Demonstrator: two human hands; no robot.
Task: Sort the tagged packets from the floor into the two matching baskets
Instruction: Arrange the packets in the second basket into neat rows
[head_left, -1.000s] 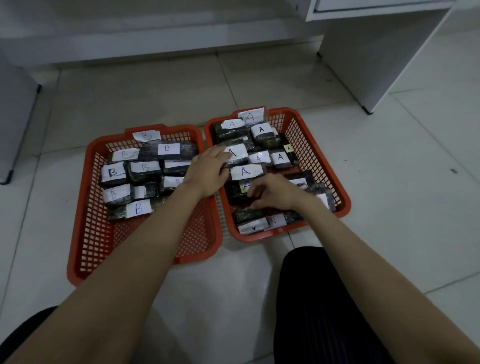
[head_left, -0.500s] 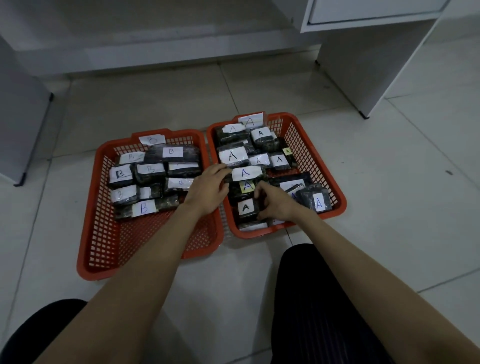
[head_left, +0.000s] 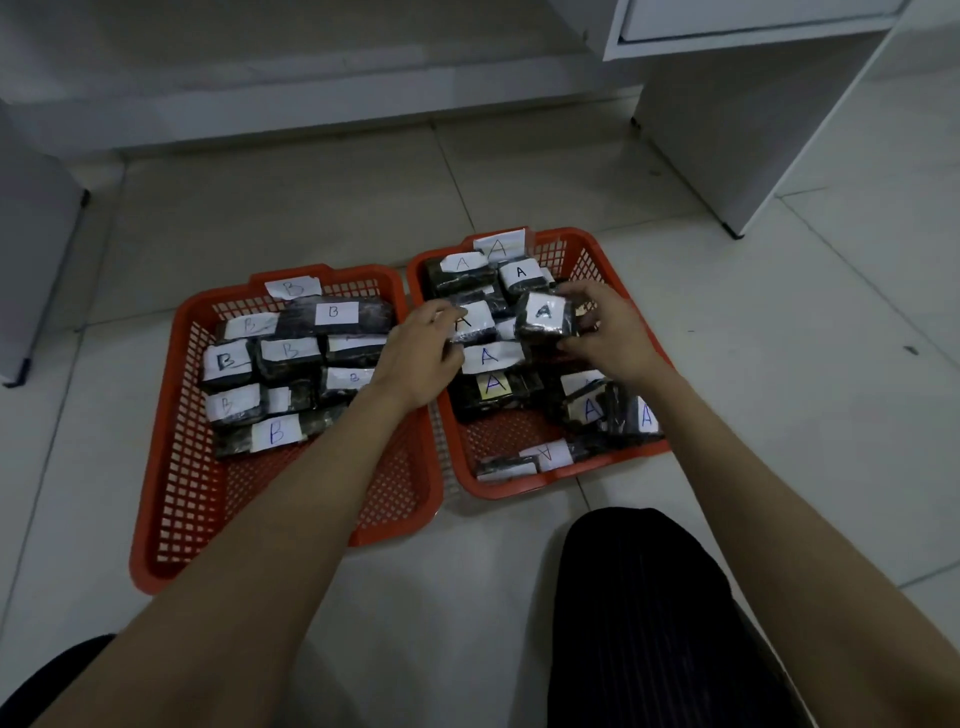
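Two orange mesh baskets stand side by side on the tiled floor. The left basket (head_left: 171, 467) holds several dark packets tagged B (head_left: 332, 314). The right basket (head_left: 519, 486) holds several dark packets tagged A (head_left: 488, 356). My right hand (head_left: 608, 332) grips one A packet (head_left: 543, 319), lifted above the middle of the right basket. My left hand (head_left: 421, 348) reaches across the baskets' shared edge and its fingertips pinch another A packet (head_left: 472, 325) lying in the pile.
A white desk panel (head_left: 727, 130) stands on the floor behind the right basket. A white cabinet side (head_left: 36, 260) is at far left. My dark-clothed knees (head_left: 660, 613) are close in front of the baskets.
My right hand picked an A packet from the front of the right basket and raised it toward the basket's middle. My left hand shifted right onto an A packet.
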